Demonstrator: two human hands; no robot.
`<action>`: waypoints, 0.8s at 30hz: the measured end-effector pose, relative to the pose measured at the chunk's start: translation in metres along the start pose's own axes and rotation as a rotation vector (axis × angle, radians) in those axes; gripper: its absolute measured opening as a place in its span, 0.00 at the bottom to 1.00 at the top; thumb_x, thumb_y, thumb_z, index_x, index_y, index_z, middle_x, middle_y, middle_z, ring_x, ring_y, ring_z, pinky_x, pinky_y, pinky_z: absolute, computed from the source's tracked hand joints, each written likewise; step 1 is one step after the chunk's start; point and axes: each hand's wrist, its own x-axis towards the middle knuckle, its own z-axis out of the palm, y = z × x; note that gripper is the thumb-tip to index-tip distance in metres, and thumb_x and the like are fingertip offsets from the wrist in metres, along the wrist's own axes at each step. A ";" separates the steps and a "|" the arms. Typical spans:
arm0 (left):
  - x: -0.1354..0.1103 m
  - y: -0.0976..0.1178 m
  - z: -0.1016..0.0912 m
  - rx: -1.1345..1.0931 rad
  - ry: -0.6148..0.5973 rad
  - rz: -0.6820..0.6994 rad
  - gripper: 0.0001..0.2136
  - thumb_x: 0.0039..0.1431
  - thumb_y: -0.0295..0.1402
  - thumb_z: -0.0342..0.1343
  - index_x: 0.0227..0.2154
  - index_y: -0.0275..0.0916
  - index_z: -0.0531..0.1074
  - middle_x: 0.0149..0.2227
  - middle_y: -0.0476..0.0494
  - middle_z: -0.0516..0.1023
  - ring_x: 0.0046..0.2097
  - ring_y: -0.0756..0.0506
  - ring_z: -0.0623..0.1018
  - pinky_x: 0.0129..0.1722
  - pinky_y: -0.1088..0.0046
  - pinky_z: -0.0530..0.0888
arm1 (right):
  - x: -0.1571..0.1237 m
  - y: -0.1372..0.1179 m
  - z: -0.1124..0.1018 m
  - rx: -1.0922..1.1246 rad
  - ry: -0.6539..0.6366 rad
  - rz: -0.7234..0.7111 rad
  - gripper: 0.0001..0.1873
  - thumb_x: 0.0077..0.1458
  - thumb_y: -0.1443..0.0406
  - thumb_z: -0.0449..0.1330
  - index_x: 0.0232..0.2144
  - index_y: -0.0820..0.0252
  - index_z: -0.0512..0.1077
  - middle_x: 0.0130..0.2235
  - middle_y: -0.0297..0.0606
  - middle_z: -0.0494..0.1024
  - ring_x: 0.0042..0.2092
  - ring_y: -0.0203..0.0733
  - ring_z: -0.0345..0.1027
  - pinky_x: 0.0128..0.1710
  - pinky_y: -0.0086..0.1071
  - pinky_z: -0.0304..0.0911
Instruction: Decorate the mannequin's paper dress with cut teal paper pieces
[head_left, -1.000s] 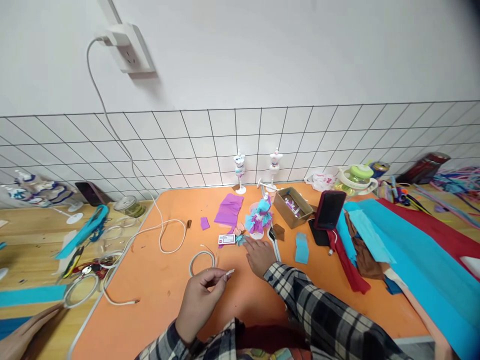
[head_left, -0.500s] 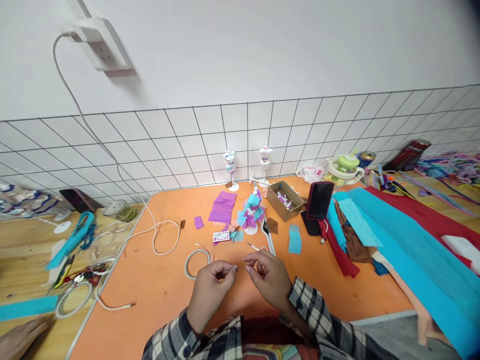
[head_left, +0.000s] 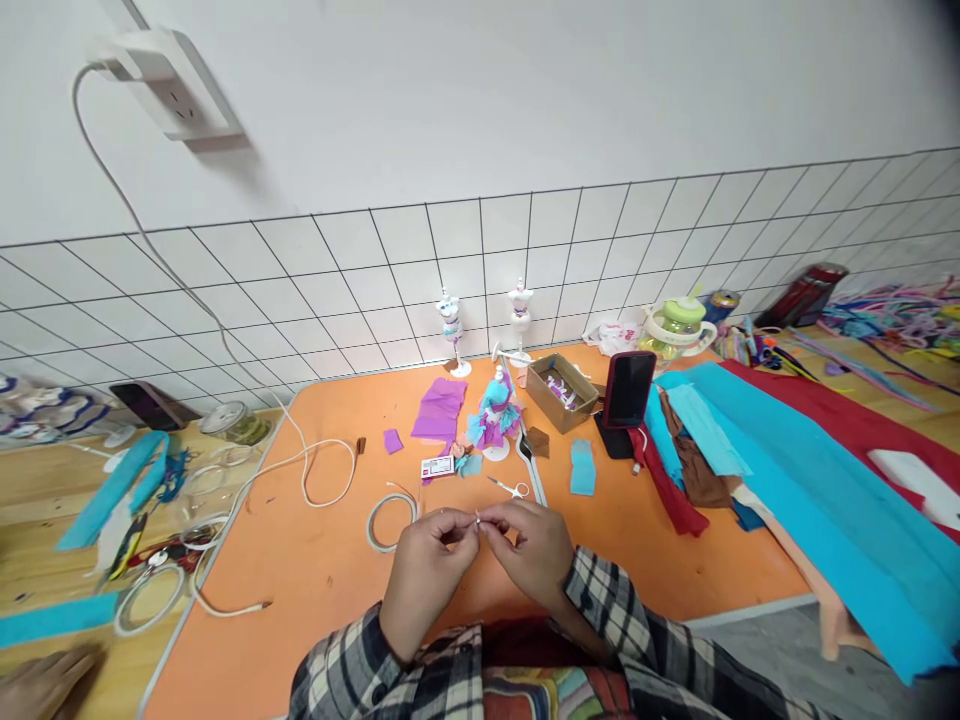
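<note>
Fingertips meeting, my left hand (head_left: 433, 555) and my right hand (head_left: 531, 545) pinch a tiny whitish piece (head_left: 478, 519) between them, too small to name. Both hands are held above the orange table near its front. Just beyond them lie small white-handled scissors (head_left: 514, 488) and a roll of tape (head_left: 391, 522). Farther back stands a miniature dress form (head_left: 496, 410) in a blue and purple crepe paper dress. Purple crepe paper (head_left: 439, 408), a small white labelled box (head_left: 437, 467) and tweezers (head_left: 527, 455) lie around it.
Two more small dress forms (head_left: 451, 330) stand by the tiled wall. A cardboard box (head_left: 562, 392), a propped phone (head_left: 628, 390) and a green-lidded teapot (head_left: 679, 325) are at the back right. Long blue crepe paper (head_left: 810, 470) covers the right side. Another person's hand (head_left: 49, 680) rests at the lower left.
My hands have come together; the right fingertips now touch the tiny piece at the left fingertips. The camera view has shifted slightly.
</note>
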 end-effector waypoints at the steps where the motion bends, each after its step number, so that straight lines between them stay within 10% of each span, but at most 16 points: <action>1: 0.000 0.002 0.000 0.032 0.009 0.010 0.08 0.53 0.31 0.53 0.28 0.39 0.78 0.28 0.46 0.81 0.31 0.47 0.79 0.32 0.74 0.73 | 0.000 0.001 0.000 -0.025 0.000 -0.035 0.07 0.55 0.67 0.58 0.34 0.54 0.76 0.31 0.31 0.79 0.32 0.35 0.71 0.33 0.26 0.62; 6: -0.003 0.007 -0.002 0.144 0.043 0.078 0.07 0.52 0.30 0.54 0.25 0.39 0.77 0.27 0.47 0.81 0.31 0.47 0.78 0.32 0.74 0.72 | 0.001 0.000 -0.001 -0.099 -0.034 -0.102 0.07 0.54 0.68 0.56 0.32 0.56 0.74 0.31 0.33 0.78 0.33 0.36 0.71 0.34 0.28 0.61; 15: -0.003 0.005 0.001 0.036 0.003 0.050 0.07 0.50 0.28 0.52 0.23 0.38 0.76 0.26 0.47 0.80 0.30 0.47 0.78 0.32 0.74 0.73 | 0.006 -0.007 0.003 0.414 -0.071 0.358 0.06 0.48 0.66 0.56 0.24 0.59 0.72 0.24 0.33 0.74 0.25 0.34 0.68 0.24 0.25 0.59; 24: -0.004 0.002 0.001 -0.086 0.010 0.035 0.07 0.53 0.30 0.54 0.27 0.39 0.78 0.29 0.46 0.81 0.32 0.47 0.80 0.34 0.74 0.75 | 0.006 -0.005 0.006 0.564 -0.064 0.477 0.08 0.47 0.62 0.58 0.26 0.61 0.73 0.22 0.32 0.72 0.21 0.32 0.63 0.18 0.25 0.55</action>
